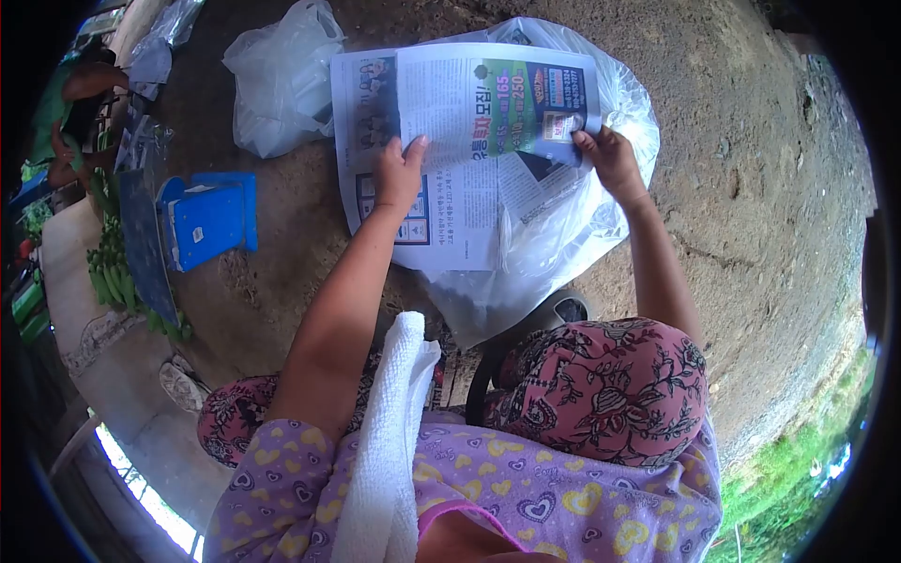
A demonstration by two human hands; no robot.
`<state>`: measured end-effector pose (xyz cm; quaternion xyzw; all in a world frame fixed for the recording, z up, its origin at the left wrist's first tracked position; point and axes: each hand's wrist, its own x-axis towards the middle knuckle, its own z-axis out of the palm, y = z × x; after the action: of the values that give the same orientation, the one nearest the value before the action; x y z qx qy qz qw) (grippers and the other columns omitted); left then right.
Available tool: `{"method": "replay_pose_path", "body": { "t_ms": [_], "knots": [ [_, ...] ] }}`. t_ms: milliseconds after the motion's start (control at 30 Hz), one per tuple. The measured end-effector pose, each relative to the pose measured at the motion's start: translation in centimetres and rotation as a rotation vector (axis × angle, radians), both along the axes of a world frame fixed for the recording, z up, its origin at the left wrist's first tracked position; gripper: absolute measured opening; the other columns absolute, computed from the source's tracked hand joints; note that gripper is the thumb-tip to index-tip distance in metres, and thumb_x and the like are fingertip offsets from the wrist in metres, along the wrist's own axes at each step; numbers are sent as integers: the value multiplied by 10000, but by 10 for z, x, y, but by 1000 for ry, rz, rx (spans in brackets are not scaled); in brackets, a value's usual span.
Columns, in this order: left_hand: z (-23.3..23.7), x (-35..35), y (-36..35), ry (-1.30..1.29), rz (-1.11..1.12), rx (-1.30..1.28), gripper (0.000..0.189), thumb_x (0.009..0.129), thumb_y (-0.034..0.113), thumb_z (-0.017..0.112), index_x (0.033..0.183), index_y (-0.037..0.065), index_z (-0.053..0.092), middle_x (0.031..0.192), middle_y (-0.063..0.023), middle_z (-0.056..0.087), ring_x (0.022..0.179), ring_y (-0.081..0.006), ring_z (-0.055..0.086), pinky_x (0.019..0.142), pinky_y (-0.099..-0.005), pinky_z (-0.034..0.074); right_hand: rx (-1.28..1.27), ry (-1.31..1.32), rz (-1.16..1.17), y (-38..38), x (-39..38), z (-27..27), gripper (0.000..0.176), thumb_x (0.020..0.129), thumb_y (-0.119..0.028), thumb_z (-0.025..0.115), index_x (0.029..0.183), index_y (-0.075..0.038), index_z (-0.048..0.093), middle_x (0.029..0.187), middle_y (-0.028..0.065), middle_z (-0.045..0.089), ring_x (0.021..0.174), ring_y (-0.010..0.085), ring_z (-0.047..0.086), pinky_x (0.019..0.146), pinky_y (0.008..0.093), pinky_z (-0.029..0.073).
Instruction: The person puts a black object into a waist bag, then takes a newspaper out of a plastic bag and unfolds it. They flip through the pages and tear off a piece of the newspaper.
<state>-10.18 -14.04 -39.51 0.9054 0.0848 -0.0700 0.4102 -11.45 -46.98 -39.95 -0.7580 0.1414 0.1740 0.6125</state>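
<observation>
Packed dirt ground (751, 188) fills the view, and the person sits low over it, knees in flowered cloth. Both hands hold 1 newspaper sheet (469, 113) out flat above a large clear plastic bag (572, 235), which lies on the ground just ahead of the knees. The left hand (402, 174) pinches the sheet near its lower middle, thumb on top, grip closed on the paper. The right hand (610, 159) pinches the right edge likewise. Held at 2 points well apart, the sheet likely spreads taut. A white towel (389, 441) drapes down the person's front. Leftward sit a blue scale (208, 220), green produce (113, 277) and a second bag (282, 84).
</observation>
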Motion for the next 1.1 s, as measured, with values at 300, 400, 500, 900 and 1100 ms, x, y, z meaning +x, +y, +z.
{"method": "replay_pose_path", "body": {
  "t_ms": [300,400,500,900,1100],
  "knots": [
    [1,4,-3,-165,-12,-33,390,907,333,598,901,-57,588,787,-225,649,734,-347,650,676,-411,491,365,-142,53,-8,-7,27,352,878,-216,673,1143,9,622,989,68,680,914,127,596,881,278,454],
    [6,0,-8,-148,5,-85,365,908,317,598,904,-49,585,791,-235,645,747,-374,645,678,-419,492,266,-47,104,-8,-22,12,316,832,-200,725,1075,-8,661,949,48,691,908,124,603,880,283,452],
    [-3,-1,-6,-190,-57,-23,364,908,341,588,880,-22,580,784,-241,637,749,-416,626,665,-450,486,337,11,107,-11,-28,9,300,814,-198,741,1058,-36,677,962,37,698,906,114,598,877,288,454],
    [-11,-11,-11,10,-83,414,361,929,405,493,841,57,534,776,-201,637,741,-434,607,661,-509,470,-39,106,-9,0,-41,-21,353,852,-220,710,1044,58,607,961,76,669,864,127,578,815,276,456],
    [-10,-8,-12,41,-96,472,344,932,387,486,835,61,534,768,-188,640,722,-420,611,660,-507,476,-330,106,-59,7,-40,-21,316,844,-229,685,984,40,599,884,143,689,811,221,659,750,321,496]
  ]
}}
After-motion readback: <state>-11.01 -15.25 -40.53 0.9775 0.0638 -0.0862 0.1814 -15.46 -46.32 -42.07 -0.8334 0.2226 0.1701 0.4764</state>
